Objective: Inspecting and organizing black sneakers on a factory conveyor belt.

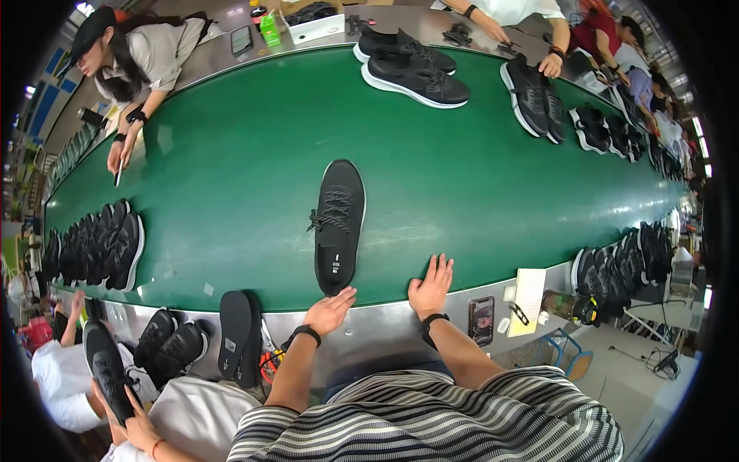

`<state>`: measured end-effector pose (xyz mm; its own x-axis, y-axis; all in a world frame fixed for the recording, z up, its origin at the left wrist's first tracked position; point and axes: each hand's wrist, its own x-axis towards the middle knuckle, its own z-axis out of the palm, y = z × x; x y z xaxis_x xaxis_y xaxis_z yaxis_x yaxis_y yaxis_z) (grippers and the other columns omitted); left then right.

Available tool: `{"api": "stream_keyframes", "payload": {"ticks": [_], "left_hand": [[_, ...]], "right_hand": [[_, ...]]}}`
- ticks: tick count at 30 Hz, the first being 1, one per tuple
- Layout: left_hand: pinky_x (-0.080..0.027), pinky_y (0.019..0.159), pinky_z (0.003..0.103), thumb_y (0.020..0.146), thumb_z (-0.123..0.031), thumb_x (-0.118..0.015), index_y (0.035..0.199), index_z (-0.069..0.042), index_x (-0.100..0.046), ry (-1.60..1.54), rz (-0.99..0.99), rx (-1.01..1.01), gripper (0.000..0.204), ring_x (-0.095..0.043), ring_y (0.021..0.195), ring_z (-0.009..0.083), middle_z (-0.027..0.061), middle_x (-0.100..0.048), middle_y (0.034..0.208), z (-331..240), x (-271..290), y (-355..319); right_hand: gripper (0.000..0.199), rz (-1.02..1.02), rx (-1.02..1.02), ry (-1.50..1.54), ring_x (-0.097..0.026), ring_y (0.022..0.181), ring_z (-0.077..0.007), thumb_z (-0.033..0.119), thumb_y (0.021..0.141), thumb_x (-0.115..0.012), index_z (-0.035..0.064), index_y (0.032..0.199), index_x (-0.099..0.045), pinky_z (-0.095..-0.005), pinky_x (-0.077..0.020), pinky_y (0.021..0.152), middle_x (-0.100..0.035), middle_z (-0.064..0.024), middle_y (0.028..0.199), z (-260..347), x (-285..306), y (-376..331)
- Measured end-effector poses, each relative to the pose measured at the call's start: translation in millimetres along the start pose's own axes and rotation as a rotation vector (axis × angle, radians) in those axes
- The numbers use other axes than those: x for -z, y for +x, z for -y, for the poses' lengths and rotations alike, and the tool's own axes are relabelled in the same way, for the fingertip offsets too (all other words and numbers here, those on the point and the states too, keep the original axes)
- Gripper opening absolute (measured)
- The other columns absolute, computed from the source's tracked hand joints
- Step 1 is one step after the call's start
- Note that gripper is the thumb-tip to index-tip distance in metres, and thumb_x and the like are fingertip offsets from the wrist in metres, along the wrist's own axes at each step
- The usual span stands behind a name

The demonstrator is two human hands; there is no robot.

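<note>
A black knit sneaker (339,223) with a white sole edge and tied laces lies on the green belt (254,185), toe pointing away from me and heel toward me. Just at its heel is my left hand (331,310), fingers stretched out and seeming to touch the heel rather than wrap round it. Over to the right, my right hand (432,289) rests flat by the belt's near edge, fingers extended, holding nothing. Dark bands circle both my wrists.
Black sneakers stand along the belt: a row at left (127,246), a pair at far centre (416,77), others at right (612,269). Dark insoles (240,335), a phone (481,319) and a notepad (528,300) lie on the near ledge. Co-workers surround the belt; one holds a shoe (112,369).
</note>
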<state>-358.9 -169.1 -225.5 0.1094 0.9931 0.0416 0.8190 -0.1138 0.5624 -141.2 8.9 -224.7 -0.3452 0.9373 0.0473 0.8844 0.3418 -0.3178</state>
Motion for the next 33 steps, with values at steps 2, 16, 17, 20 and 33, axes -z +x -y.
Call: {"api": "stream_keyframes", "payload": {"ticks": [2, 16, 17, 20, 33], "left_hand": [[-0.048, 0.087, 0.035, 0.08, -0.004, -0.055, 0.111, -0.003, -0.058, -0.001, 0.004, -0.012, 0.032, -0.05, 0.122, 0.0205, 0.0085, -0.05, 0.132, -1, 2, 2], [-0.049, 0.091, 0.035, 0.081, -0.005, -0.056, 0.106, -0.005, -0.061, 0.037, -0.035, -0.029, 0.026, -0.058, 0.109, 0.0249, 0.0081, -0.053, 0.13, -1, -2, -2], [-0.049, 0.091, 0.035, 0.081, -0.005, -0.056, 0.106, -0.005, -0.061, 0.062, -0.051, -0.041, 0.026, -0.058, 0.109, 0.0249, 0.0081, -0.053, 0.13, -2, -1, -1], [-0.05, 0.087, 0.036, 0.081, -0.007, -0.057, 0.107, -0.006, -0.061, 0.142, -0.124, 0.009, 0.027, -0.06, 0.104, 0.0247, 0.0096, -0.059, 0.12, -32, 4, 5], [-0.046, 0.072, 0.033, 0.077, -0.027, -0.066, 0.106, -0.001, -0.06, 0.179, -1.3, -0.512, 0.039, -0.06, 0.08, 0.0245, 0.012, -0.063, 0.092, -358, 363, -15]], "right_hand": [[0.066, -0.022, 0.006, 0.001, -0.022, 0.134, -0.0473, 0.014, 0.07, -0.051, -0.0046, 0.132, -0.039, -0.0547, -0.0204, 0.109, -0.033, -0.0247, 0.14, 0, 0, 1], [0.069, -0.039, -0.052, 0.024, -0.019, 0.135, -0.047, 0.014, 0.07, -0.054, -0.0052, 0.133, -0.036, -0.0551, -0.0168, 0.11, -0.03, -0.0254, 0.141, 0, -4, -2], [0.069, -0.03, -0.043, 0.046, -0.019, 0.135, -0.047, 0.014, 0.07, -0.054, -0.0052, 0.133, -0.036, -0.0551, -0.0168, 0.11, -0.03, -0.0254, 0.141, 0, -4, 0], [0.067, 0.157, -0.172, 0.044, -0.025, 0.133, -0.0435, 0.012, 0.073, -0.059, -0.0023, 0.135, -0.036, -0.0508, -0.0201, 0.11, -0.035, -0.0245, 0.137, 4, 17, 8], [0.055, -0.758, 1.41, 1.035, -0.058, 0.074, -0.0233, 0.042, 0.078, -0.065, -0.003, 0.108, -0.053, -0.0352, -0.0451, 0.065, -0.061, -0.0122, 0.094, 58, 531, -1]]}}
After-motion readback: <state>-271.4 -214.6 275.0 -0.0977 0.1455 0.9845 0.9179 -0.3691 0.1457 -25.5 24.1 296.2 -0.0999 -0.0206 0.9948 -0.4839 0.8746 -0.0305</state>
